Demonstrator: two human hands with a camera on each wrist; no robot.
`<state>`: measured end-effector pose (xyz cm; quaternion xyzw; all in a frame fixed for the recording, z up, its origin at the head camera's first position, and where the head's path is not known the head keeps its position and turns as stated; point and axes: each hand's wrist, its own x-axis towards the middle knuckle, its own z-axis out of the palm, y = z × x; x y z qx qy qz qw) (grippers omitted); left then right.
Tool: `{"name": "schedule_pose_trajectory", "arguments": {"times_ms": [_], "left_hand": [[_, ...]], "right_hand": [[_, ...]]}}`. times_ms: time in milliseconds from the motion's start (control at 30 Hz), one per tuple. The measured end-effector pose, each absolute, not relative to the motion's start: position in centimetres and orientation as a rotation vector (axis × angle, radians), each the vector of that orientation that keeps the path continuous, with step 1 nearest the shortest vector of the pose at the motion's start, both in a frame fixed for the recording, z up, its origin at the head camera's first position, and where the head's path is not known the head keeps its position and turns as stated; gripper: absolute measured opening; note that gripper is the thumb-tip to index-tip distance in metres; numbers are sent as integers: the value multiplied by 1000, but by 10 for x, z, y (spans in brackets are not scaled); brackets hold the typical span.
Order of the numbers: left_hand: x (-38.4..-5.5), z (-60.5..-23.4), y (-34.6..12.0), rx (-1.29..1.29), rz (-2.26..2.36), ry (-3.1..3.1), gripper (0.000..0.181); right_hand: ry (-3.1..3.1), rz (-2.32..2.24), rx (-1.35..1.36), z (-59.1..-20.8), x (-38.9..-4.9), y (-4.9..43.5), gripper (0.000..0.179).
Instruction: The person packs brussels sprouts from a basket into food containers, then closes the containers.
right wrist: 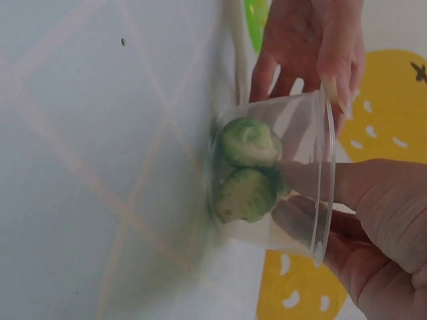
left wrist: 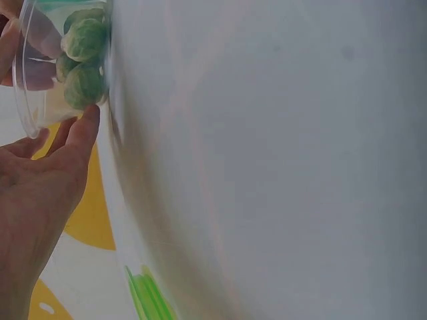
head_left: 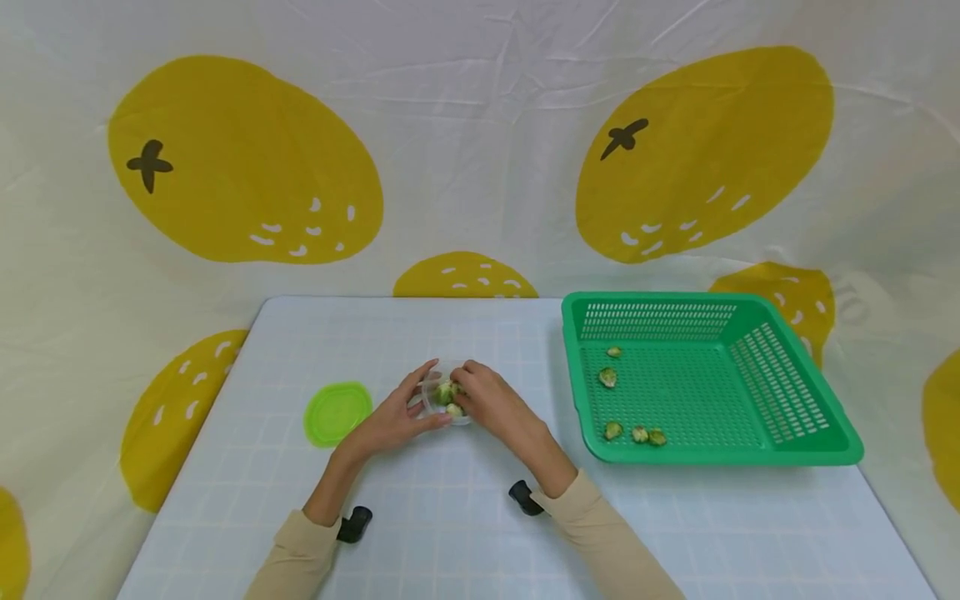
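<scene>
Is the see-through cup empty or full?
Neither: Brussels sprouts show low down through the clear side of the cup, with room above them.

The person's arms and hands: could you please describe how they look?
The left hand and right hand are bare: no gloves or rings visible. The left sleeve and right sleeve are plain beige and stop before the hands. A small, black, rounded device shows at the end of each sleeve.

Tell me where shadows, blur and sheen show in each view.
Head: fairly even light, faint sheen along creases in the fruit-print backdrop; left wrist: the tablecloth looks blurred, a soft brownish shadow curving beside the clear plastic cup; right wrist: a soft shadow beside the cup, the right hand hazy where seen through its wall.
</scene>
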<state>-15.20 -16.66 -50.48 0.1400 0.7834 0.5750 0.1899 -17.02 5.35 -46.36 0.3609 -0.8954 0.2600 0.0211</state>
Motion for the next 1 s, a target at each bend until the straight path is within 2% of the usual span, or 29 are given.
{"name": "schedule_pose_trajectory", "arguments": {"times_ms": [600,1000], "left_hand": [[-153,-504,-167,397,1615,2198,99],[-153,-504,-165,380,1610,2194,100]], "right_hand": [[-2660,946,1169,-460,-165,74,21],[-2542,886,1127,-452,-158,87,18]]}}
